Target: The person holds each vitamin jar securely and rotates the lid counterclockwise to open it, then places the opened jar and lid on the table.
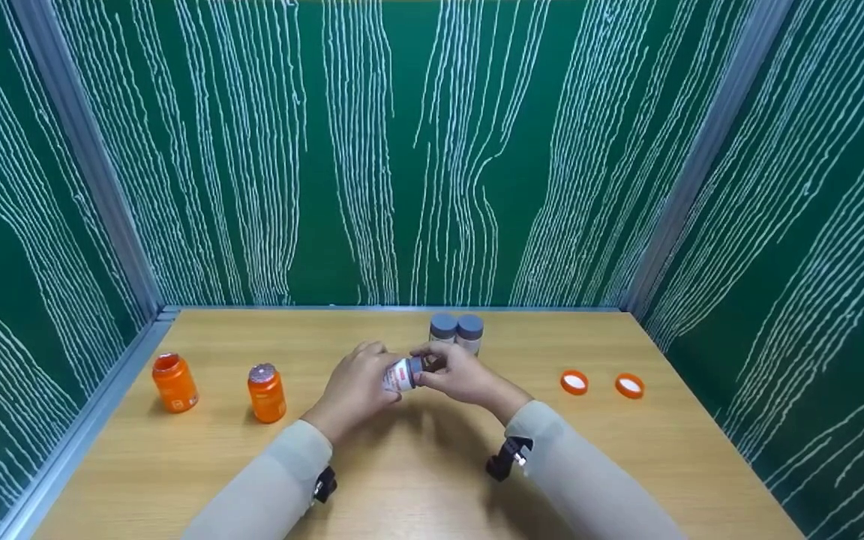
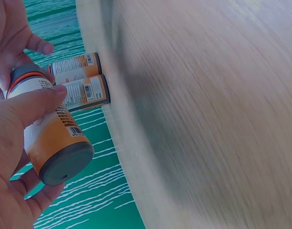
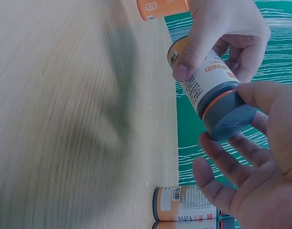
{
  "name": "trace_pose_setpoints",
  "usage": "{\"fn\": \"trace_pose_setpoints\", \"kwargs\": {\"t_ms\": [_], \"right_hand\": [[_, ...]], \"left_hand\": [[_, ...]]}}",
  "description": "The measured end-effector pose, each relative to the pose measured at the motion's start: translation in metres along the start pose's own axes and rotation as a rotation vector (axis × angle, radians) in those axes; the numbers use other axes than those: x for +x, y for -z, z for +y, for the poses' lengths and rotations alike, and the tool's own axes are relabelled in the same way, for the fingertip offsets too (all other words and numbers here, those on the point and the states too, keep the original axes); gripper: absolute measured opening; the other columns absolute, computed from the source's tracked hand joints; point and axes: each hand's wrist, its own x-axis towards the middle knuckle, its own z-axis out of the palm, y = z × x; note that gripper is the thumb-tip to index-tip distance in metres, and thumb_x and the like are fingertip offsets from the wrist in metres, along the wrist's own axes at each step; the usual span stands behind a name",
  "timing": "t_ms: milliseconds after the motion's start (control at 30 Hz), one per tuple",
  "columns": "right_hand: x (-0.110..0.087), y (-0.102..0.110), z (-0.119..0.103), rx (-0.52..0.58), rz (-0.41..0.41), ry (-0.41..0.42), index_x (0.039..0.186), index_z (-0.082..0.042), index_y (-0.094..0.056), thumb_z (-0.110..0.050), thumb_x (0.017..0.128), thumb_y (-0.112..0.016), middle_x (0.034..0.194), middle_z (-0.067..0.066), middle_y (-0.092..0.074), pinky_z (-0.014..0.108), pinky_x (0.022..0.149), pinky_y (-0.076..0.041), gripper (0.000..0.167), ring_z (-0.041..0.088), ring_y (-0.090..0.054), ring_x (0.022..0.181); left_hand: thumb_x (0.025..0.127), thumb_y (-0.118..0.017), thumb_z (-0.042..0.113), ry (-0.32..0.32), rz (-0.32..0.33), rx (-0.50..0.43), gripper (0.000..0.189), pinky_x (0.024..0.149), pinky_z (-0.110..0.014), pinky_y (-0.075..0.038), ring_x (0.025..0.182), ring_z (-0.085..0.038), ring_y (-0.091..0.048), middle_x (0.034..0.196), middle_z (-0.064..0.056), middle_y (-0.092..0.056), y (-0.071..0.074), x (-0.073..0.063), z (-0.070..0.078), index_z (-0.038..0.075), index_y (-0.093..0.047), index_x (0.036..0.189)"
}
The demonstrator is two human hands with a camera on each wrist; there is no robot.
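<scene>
- Two hands on one thing: we have a white-and-orange cylindrical bottle (image 1: 398, 376) with a dark grey base, lying between the hands, tilted, held up off the pale wood table (image 1: 402, 480).
- Key relation: long axis runs across from left hand to right hand, base at the left, dark grey round cap (image 3: 229, 114) at the right. Neither hand is nearer overall; left has the body, right has the cap end.
- Left hand (image 1: 361, 386): wrapped round the body, thumb lying over the label.
- Right hand (image 1: 469, 379): thumb and fingertips pinch the cap; in the right wrist view we see the remaining fingers spread loosely. Cap sits on the bottle, orange ring under it; we cannot tell if it is turning.
- Beyond the right hand, partly hidden by it: two upright grey-capped bottles (image 1: 443, 326), side by side.
- Well left of the left hand: two upright orange plastic bottles (image 1: 267, 394), uncapped; the one closer to the hand shows a silvery top.
- Well right of the right hand: two orange round caps (image 1: 574, 382), white insides up, apart from each other.
</scene>
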Motion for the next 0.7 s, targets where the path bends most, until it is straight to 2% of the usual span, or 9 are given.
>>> {"fn": "trace_pose_setpoints", "kwargs": {"t_ms": [200,367,500,600,700], "right_hand": [[-0.0016,0.0014,0.0011,-0.033,0.003,0.075,0.146,0.004,-0.068,-0.002,0.098,-0.082,0.142,0.023,-0.073,0.062,0.118,-0.059,0.050,0.044,-0.074,0.132],[-0.0021,0.0026,0.0019,-0.052,0.002,0.118,0.146,0.005,-0.068,-0.001,0.095,-0.085,0.144,0.025,-0.072,0.066,0.119,-0.056,0.054,0.046,-0.073,0.133],[-0.0017,0.0023,0.0022,-0.017,-0.002,0.089,0.150,0.003,-0.065,-0.009,0.100,-0.085,0.149,0.024,-0.070,0.068,0.121,-0.054,0.056,0.046,-0.071,0.136],[-0.0012,0.0011,0.0015,0.023,0.014,0.040,0.153,-0.002,-0.065,-0.019,0.108,-0.079,0.152,0.023,-0.069,0.065,0.120,-0.056,0.051,0.046,-0.070,0.139],[-0.0005,-0.0002,-0.0004,0.051,0.038,-0.048,0.155,-0.008,-0.065,-0.029,0.114,-0.070,0.149,0.021,-0.072,0.055,0.104,-0.066,0.046,0.041,-0.073,0.131]], "left_hand": [[0.086,-0.101,0.025,-0.026,0.006,0.001,0.053,0.101,-0.041,-0.062,0.107,-0.020,-0.059,0.114,-0.002,-0.068,0.0003,0.0004,-0.0014,0.016,-0.082,0.135],[0.086,-0.102,0.025,-0.020,0.005,-0.008,0.052,0.098,-0.040,-0.061,0.104,-0.020,-0.058,0.111,-0.002,-0.066,0.0007,0.0004,-0.0009,0.015,-0.083,0.133],[0.086,-0.102,0.025,-0.007,0.002,-0.026,0.051,0.100,-0.040,-0.063,0.105,-0.020,-0.059,0.112,-0.002,-0.067,0.0006,-0.0009,0.0009,0.015,-0.083,0.133],[0.086,-0.102,0.024,-0.006,0.007,-0.040,0.050,0.103,-0.041,-0.063,0.106,-0.020,-0.059,0.113,-0.002,-0.067,0.0001,-0.0018,0.0017,0.015,-0.083,0.132],[0.086,-0.102,0.023,-0.001,0.009,-0.055,0.049,0.105,-0.043,-0.063,0.107,-0.021,-0.060,0.113,-0.002,-0.067,-0.0004,-0.0018,0.0024,0.015,-0.084,0.130]]}}
